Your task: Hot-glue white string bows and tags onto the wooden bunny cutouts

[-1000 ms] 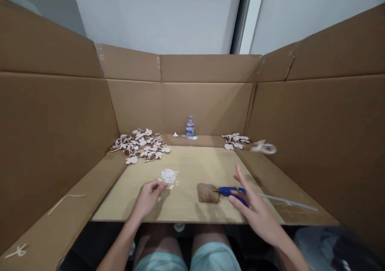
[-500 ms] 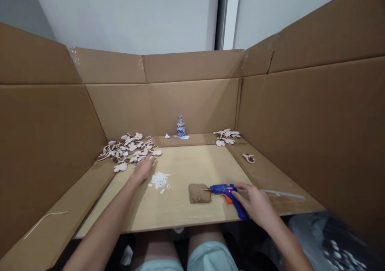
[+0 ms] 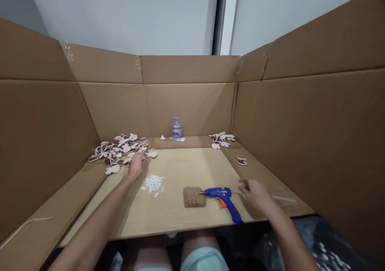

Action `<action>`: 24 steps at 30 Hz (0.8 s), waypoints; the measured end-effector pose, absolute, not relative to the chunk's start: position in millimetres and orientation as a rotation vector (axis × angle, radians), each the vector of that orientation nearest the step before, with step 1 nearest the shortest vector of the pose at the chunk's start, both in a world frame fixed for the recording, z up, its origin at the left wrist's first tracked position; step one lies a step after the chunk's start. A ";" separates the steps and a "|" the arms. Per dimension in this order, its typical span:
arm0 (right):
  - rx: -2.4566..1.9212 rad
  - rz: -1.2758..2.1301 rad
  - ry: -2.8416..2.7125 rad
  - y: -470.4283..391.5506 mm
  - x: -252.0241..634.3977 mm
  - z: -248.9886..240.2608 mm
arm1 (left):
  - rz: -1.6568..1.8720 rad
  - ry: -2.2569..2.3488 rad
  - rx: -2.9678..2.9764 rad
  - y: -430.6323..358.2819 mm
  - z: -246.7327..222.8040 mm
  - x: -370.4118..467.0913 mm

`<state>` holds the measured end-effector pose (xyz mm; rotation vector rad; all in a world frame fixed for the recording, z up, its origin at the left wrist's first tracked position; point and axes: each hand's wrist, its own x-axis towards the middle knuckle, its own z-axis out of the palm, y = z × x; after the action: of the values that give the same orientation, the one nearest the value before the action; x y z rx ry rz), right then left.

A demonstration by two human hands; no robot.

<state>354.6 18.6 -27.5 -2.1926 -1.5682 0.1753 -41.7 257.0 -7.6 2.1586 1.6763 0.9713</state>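
My left hand [image 3: 137, 164] reaches to the front edge of a heap of pale-and-brown, rounded felt-like pieces [image 3: 112, 169]. Its fingers are bent and close on one pale piece [image 3: 152, 154] there; the grip is partly hidden. A blue glue gun [image 3: 218, 193] with an orange trigger and a small red light lies on the board, its nozzle over a square brown pad [image 3: 194, 197]. Just behind the gun, my right hand [image 3: 255, 193] hovers off its handle, fingers loosely curled and apart, holding nothing I can see. Small white tabs [image 3: 154, 183] lie piled between the hands.
Cardboard walls [image 3: 188, 106] enclose the board [image 3: 180, 164] on three sides. At the back stands a small bottle [image 3: 177, 128]. A smaller heap of pieces [image 3: 221, 139] and a single piece [image 3: 241, 161] lie to the right, with a clear glue stick [image 3: 283, 199] near the edge.
My right hand has come away from the glue gun, which stays on the pad. My left hand's fingers have bent in at the heap's edge. The whole view has shifted slightly.
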 end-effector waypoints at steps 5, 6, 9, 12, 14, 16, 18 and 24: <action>-2.232 0.138 -1.687 84.3 395.3 -7.5 | 1.274 1.449 1.734 227.0 2.7 -15.2; -2.253 0.162 -1.710 93.2 400.3 -5.9 | 1.315 1.385 1.651 217.7 3.5 -10.5; -2.305 0.242 -1.764 107.2 407.8 -6.8 | 1.381 1.178 1.433 185.1 2.6 -3.7; -2.294 0.273 -1.802 107.9 403.8 -11.1 | 1.403 1.027 1.233 151.5 -1.2 -7.6; -2.217 0.310 -1.847 104.0 393.5 -12.7 | 1.410 0.960 1.111 132.3 -4.1 -13.3; -2.106 0.396 -1.913 98.5 378.5 -11.4 | 1.409 0.917 1.008 117.5 -7.1 -18.7; -2.016 0.496 -1.966 94.1 363.2 -5.4 | 1.399 0.900 0.929 106.8 -10.4 -22.0; -2.028 0.279 -1.728 100.7 348.7 38.9 | 1.393 0.945 0.842 81.6 -24.3 -23.1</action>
<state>348.7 100.7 38.9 -2.0279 -1.7284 0.2791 -23.1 81.6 -24.3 0.8421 0.9446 1.3926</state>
